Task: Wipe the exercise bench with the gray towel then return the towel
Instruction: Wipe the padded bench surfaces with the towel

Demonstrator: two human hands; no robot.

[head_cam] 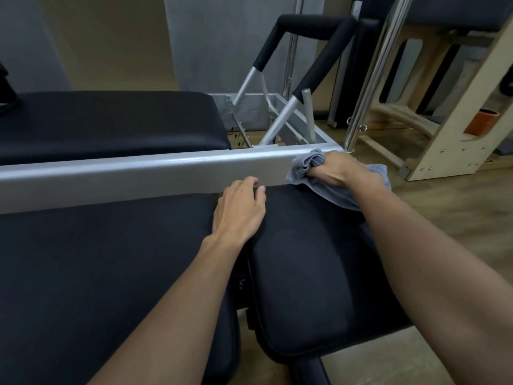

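The right hand (337, 169) sits right of the frame's centre, its fingers curled tight around a bunched gray cloth towel (308, 165). The crumpled end of the towel presses against the right end of a long silver metal rail (138, 173) that crosses the frame from the left edge toward the right. A loose flap of the towel hangs out beneath the hand and drapes over the far right edge of a black padded bench cushion (305, 268) in the lower middle of the frame.

The left hand (240, 212) lies at the centre of the frame, palm down, fingers slightly spread and holding nothing. Its fingertips touch the lower edge of the silver rail, while the heel of the hand rests where the bench cushion meets a second, wider black padded surface (97, 273) filling the lower left. A narrow gap runs between these two pads, partly covered by the left forearm.

Beyond the rail, in the upper left, lies another black padded carriage (111, 120). In the upper middle, a silver foot bar with black foam sleeves (313, 26) rises tilted from the metal frame. At the upper right stand upright chrome poles (372, 79) and pale wooden exercise equipment (449, 129), all over a wooden floor (449, 204).
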